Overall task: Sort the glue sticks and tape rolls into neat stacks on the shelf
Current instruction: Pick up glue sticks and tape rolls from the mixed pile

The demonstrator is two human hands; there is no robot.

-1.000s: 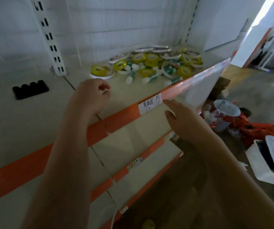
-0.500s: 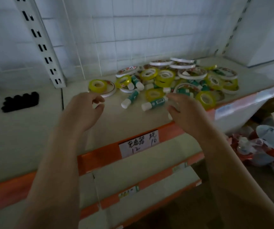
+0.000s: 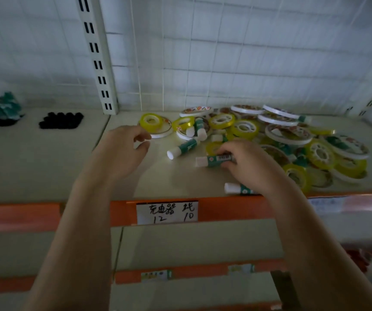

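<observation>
At centre right of the frame, right grip: the right hand [image 3: 245, 162] curls its fingers [image 3: 227, 151] over a glue stick [image 3: 214, 160] and pinches its green end; the white cap points toward the left of the picture, and the stick lies flat on the shelf [image 3: 45, 167].
Left grip: the left hand [image 3: 119, 151] hovers at centre left, fingers loosely bent and apart, holding nothing, just beside a yellow tape roll [image 3: 152, 121].
Step in hand: judged from the pinch, this is the first pick of a glue stick out of the jumble; no neat stack is visible anywhere yet.
Next move: it calls for lifting the stick clear of the rolls beside it and laying it on the bare part of the shelf toward the left, where a row could begin; the free hand could take the second stick [image 3: 183, 148] lying between the two hands.
Look of the sticks: short cylinders, green printed body, white cap; another stick [image 3: 236, 189] lies near the orange shelf edge [image 3: 225, 209], partly under the right wrist.
Look of the rolls: the tape pile [image 3: 292, 140] fills the right half of the shelf, with yellow rolls and flat white-rimmed ones overlapping and tilted, sticks mixed among them.
Outward: a handwritten price label [image 3: 166, 212] sits on the edge; dark objects [image 3: 61, 120], too blurred to name, sit at upper left.
</observation>
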